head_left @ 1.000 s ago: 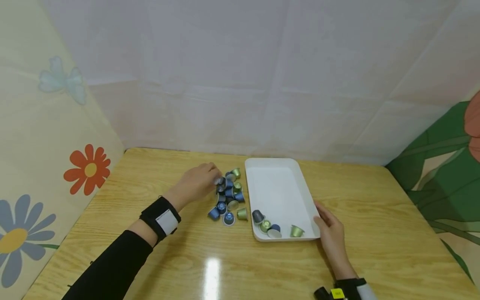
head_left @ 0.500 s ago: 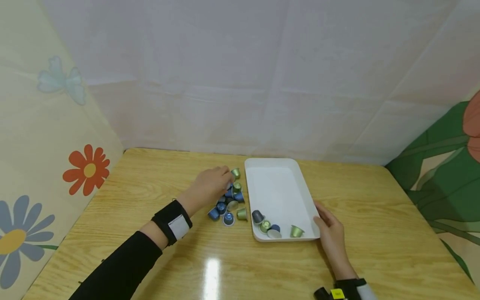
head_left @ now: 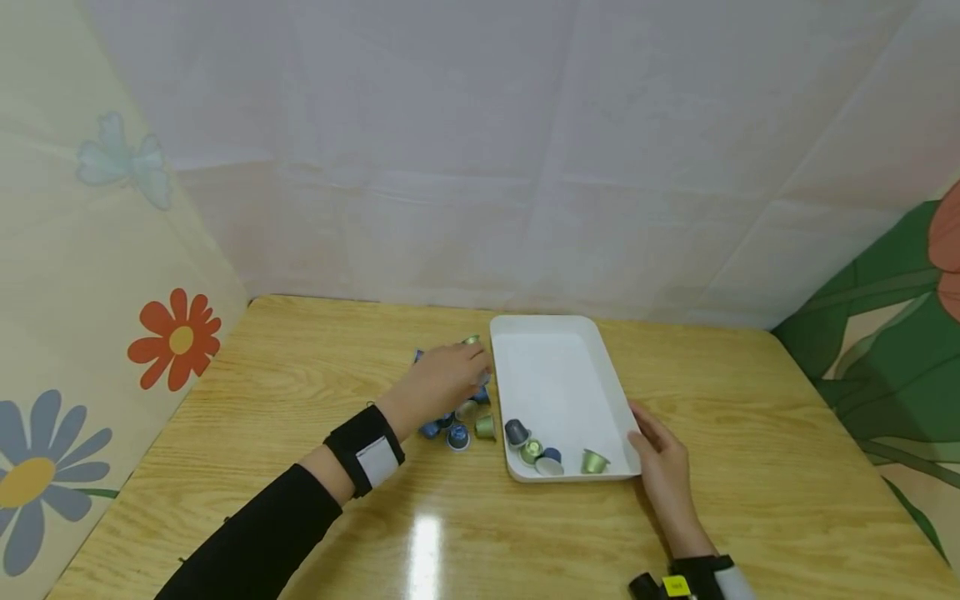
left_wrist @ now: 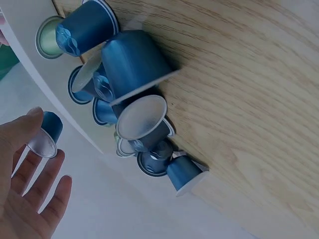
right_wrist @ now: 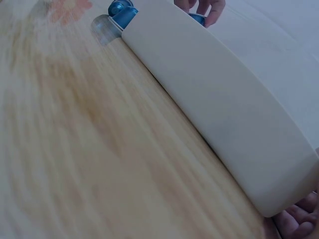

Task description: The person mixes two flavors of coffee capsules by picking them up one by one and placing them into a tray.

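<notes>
My left hand (head_left: 438, 383) pinches a blue coffee capsule (left_wrist: 52, 125) between thumb and fingers, silver lid tilted toward the left wrist camera. It is over the pile, near the left edge of the white tray (head_left: 555, 367). Beneath and around it lie several loose capsules, among them a blue one (head_left: 458, 437) and a green one (head_left: 485, 427); the hand hides part of the pile in the head view. My right hand (head_left: 663, 462) grips the tray's right side near its front corner. Inside the tray's front end lie a dark capsule (head_left: 516, 432), a green capsule (head_left: 595, 462) and others.
The wooden table (head_left: 360, 533) runs back to a pale cloth wall (head_left: 480, 167). Flower-printed cloths stand at the left (head_left: 67, 317) and right sides. The tray has low raised walls and stands just right of the pile.
My left hand has moved right across the pile toward the tray, now carrying a blue capsule. My right hand and the tray have stayed in place.
</notes>
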Action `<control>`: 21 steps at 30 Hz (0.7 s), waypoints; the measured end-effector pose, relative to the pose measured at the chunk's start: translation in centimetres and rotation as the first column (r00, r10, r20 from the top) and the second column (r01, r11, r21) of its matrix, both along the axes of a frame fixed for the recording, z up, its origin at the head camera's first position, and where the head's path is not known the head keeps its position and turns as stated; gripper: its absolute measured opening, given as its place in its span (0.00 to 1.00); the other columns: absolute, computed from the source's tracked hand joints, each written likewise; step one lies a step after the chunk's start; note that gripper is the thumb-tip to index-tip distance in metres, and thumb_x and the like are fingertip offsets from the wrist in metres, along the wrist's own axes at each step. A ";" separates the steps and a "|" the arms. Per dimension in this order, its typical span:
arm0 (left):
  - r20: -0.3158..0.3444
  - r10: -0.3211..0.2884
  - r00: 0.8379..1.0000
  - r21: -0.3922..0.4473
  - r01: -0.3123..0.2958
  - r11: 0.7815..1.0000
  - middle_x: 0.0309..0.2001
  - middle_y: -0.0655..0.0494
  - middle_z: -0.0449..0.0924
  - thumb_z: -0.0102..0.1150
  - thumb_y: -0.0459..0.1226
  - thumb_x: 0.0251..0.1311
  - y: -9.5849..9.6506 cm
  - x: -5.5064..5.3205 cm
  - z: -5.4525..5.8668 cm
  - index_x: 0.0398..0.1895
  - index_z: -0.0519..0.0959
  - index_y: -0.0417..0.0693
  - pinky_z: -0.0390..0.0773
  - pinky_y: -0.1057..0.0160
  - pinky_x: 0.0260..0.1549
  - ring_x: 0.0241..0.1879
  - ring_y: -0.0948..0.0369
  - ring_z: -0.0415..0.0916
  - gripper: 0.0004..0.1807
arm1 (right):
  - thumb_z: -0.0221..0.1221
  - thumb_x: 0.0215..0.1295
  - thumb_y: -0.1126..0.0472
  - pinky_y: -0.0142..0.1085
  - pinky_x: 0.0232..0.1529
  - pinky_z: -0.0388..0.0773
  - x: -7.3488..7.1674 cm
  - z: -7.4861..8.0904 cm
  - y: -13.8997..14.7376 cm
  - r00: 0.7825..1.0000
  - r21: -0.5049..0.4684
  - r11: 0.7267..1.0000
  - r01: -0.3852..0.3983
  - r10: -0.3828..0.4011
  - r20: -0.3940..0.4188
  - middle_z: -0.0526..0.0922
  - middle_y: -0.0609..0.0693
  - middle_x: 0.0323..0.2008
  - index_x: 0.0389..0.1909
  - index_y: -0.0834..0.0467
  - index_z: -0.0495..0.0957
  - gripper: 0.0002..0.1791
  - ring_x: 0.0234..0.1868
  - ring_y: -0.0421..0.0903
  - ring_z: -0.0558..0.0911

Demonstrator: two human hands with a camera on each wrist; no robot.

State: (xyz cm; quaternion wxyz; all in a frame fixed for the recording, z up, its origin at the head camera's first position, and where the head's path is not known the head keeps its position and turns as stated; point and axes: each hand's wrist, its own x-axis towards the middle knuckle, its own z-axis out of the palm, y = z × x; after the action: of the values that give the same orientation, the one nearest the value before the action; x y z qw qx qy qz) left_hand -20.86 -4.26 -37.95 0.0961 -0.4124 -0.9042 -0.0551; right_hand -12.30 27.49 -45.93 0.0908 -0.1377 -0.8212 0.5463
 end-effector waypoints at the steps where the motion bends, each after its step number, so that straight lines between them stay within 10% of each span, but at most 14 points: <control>1: 0.002 -0.006 1.000 -0.004 0.006 1.000 0.47 0.56 0.78 0.68 0.40 0.62 0.1 0.0 0.0 0.52 0.79 0.49 0.80 0.66 0.43 0.44 0.61 0.79 0.16 | 0.46 0.76 0.64 0.12 0.51 0.63 0.0 0.0 0.0 1.000 0.000 1.000 0.001 -0.001 0.001 0.67 0.56 0.70 0.71 0.60 0.67 0.24 0.70 0.50 0.66; 21: -0.062 -0.062 0.996 -0.109 0.055 0.993 0.50 0.60 0.81 0.64 0.45 0.65 3.5 1.0 -0.8 0.57 0.79 0.54 0.78 0.69 0.46 0.48 0.63 0.78 0.19 | 0.45 0.77 0.63 0.15 0.55 0.64 0.0 -0.1 -0.1 1.000 0.014 1.000 0.004 -0.004 0.007 0.67 0.56 0.70 0.71 0.59 0.66 0.24 0.70 0.50 0.65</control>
State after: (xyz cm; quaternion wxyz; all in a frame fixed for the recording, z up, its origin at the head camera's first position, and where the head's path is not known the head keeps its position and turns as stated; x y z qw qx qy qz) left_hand -19.87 -0.78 -38.74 0.1016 -0.4447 -0.8899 0.0040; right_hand -12.31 27.38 -46.07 0.0900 -0.1404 -0.8251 0.5399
